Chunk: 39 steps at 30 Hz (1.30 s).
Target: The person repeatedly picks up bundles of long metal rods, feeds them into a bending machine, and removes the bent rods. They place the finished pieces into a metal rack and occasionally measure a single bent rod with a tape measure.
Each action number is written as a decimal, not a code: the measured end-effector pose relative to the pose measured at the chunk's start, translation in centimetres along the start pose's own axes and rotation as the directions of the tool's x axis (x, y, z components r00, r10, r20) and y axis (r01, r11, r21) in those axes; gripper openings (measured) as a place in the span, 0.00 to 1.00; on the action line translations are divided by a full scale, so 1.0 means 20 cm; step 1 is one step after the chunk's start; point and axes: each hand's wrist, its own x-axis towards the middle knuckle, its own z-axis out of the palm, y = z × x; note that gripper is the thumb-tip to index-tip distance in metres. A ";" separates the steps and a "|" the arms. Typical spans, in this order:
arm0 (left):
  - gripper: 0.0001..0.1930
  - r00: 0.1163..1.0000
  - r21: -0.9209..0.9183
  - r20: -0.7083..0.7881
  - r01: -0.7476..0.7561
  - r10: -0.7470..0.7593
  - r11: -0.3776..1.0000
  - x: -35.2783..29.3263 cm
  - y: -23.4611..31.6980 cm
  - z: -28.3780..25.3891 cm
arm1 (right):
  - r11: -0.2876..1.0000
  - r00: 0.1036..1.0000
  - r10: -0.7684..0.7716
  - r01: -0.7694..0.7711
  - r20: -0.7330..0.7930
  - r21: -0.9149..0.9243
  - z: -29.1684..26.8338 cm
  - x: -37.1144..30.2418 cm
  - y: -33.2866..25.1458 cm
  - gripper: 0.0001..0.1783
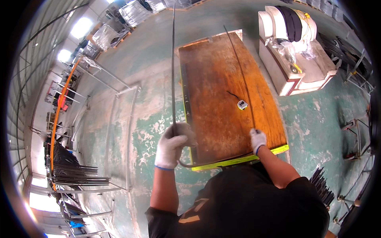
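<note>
The thin dark rod (pixel 173 79), bent into a long U, was in both hands, its curved end toward the person and its two legs running away from the body. The left hand (pixel 172 146) was nearer the visible bend, its fingers closed around the left leg, which ran outside the left edge of the wooden counter (pixel 214 111), over the floor (pixel 152 119). The right hand (pixel 258 139) had its fingers wrapped around the right leg, which ran above or along the counter; contact could not be told. Just left of that leg lay a tape measure (pixel 242 105). Open floor spread widely on the left, while an armchair (pixel 274 73) stood near the counter's right edge, leaving less room there
</note>
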 end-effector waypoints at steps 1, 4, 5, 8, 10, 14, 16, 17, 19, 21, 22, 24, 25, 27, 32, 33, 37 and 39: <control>0.19 0.997 0.096 -0.079 0.034 -0.026 0.995 0.05 -0.13 -0.07 | 0.997 0.998 0.048 -0.050 -0.037 -0.064 -0.10 0.03 -0.04 0.26; 0.14 0.962 0.267 -0.269 0.122 -0.047 0.956 0.22 -0.57 -0.35 | 0.956 0.993 0.039 -0.069 -0.107 -0.286 -0.24 0.12 -0.15 0.25; 0.15 0.941 0.263 -0.331 0.160 -0.066 0.951 0.27 -0.70 -0.39 | 0.929 0.991 0.014 -0.062 -0.131 -0.366 -0.26 0.15 -0.15 0.25; 0.17 0.890 0.304 -0.454 0.184 -0.028 0.935 0.37 -1.05 -0.49 | 0.918 0.980 -0.016 -0.065 -0.200 -0.391 -0.27 0.21 -0.13 0.25; 0.22 0.862 0.672 -0.493 0.288 0.122 0.682 0.39 -1.33 -0.70 | 0.886 0.987 -0.013 -0.061 -0.157 -0.459 -0.24 0.23 -0.11 0.27; 0.23 0.867 0.792 -0.496 0.430 0.045 0.434 0.30 -1.41 -0.59 | 0.852 0.990 0.016 -0.086 -0.138 -0.517 -0.27 0.25 0.00 0.25; 0.23 0.902 0.841 -0.412 0.320 0.132 0.436 0.24 -1.50 -0.63 | 0.856 0.995 -0.044 -0.009 -0.091 -0.518 -0.29 0.29 0.08 0.24; 0.21 0.922 0.906 -0.326 0.242 0.208 0.349 0.23 -1.53 -0.63 | 0.856 0.994 -0.081 0.033 -0.072 -0.515 -0.29 0.31 0.11 0.20; 0.19 0.934 0.983 -0.150 0.105 0.323 0.153 0.15 -1.46 -0.52 | 0.753 0.986 -0.157 0.155 0.054 -0.639 -0.32 0.29 0.08 0.18; 0.14 0.967 0.996 -0.006 -0.017 0.253 0.087 0.11 -1.42 -0.42 | 0.655 0.974 -0.154 0.227 0.166 -0.721 -0.38 0.19 -0.09 0.19; 0.12 0.974 0.995 0.069 -0.083 0.218 0.057 0.11 -1.42 -0.39 | 0.643 0.975 -0.115 0.219 0.190 -0.734 -0.39 0.18 -0.12 0.19; 0.07 0.978 0.988 0.121 -0.135 0.171 0.073 0.06 -1.49 -0.36 | 0.618 0.972 -0.039 0.206 0.233 -0.758 -0.42 0.15 -0.12 0.20; 0.06 0.977 0.989 0.134 -0.142 0.166 0.034 0.05 -1.50 -0.35 | 0.609 0.968 -0.063 0.231 0.244 -0.759 -0.43 0.14 -0.08 0.20; 0.05 0.987 0.992 0.123 -0.124 0.104 0.008 0.03 -1.49 -0.34 | 0.602 0.972 -0.001 0.187 0.233 -0.776 -0.45 0.13 -0.06 0.20; 0.07 0.991 0.993 0.116 -0.114 -0.063 0.033 -0.02 -1.45 -0.36 | 0.579 0.962 0.096 0.156 0.257 -0.801 -0.52 0.11 -0.03 0.19; 0.07 0.993 0.994 0.104 -0.102 -0.059 0.044 -0.02 -1.45 -0.37 | 0.586 0.961 0.105 0.147 0.255 -0.797 -0.52 0.10 -0.04 0.18; 0.07 0.995 0.996 0.071 -0.067 -0.066 0.055 -0.01 -1.45 -0.36 | 0.563 0.965 0.132 0.116 0.227 -0.818 -0.51 0.09 -0.05 0.18; 0.07 0.995 0.997 0.066 -0.063 -0.074 0.046 -0.02 -1.45 -0.35 | 0.536 0.965 0.153 0.101 0.214 -0.838 -0.51 0.05 -0.06 0.18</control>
